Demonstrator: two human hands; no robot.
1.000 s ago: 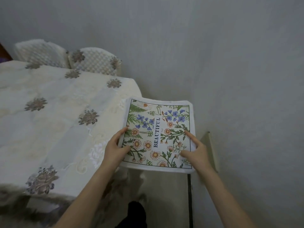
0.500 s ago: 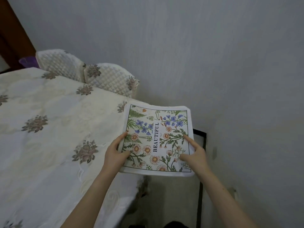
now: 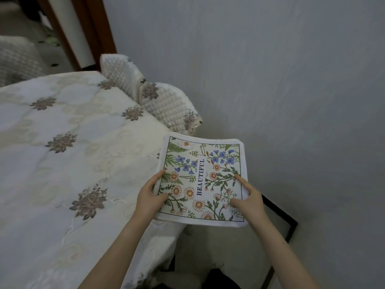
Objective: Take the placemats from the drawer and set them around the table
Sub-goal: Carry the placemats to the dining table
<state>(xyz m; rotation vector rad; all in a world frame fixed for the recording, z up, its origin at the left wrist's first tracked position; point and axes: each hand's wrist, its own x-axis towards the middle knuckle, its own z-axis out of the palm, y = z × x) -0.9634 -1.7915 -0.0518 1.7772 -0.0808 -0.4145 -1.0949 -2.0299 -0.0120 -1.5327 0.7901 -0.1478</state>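
Now carried further along the cream embroidered tablecloth (image 3: 79,155) toward the quilted chair backs (image 3: 166,105), the square white floral-printed fabric placemats (image 3: 201,180), gripped at opposite edges by left hand (image 3: 150,198) and right hand (image 3: 248,202), hang over the table's corner, apparently none yet laid.

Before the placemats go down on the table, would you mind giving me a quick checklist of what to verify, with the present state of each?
1. Left hand grips the placemats at their left edge: ok.
2. Right hand holds the right edge, index finger straight on top: ok.
3. Placemats over the table: not ok, mostly past its corner.
4. Tablecloth near the corner bare of other things: ok.
5. How many placemats are in the stack: cannot tell.
6. Chairs stand apart from the placemats: ok.
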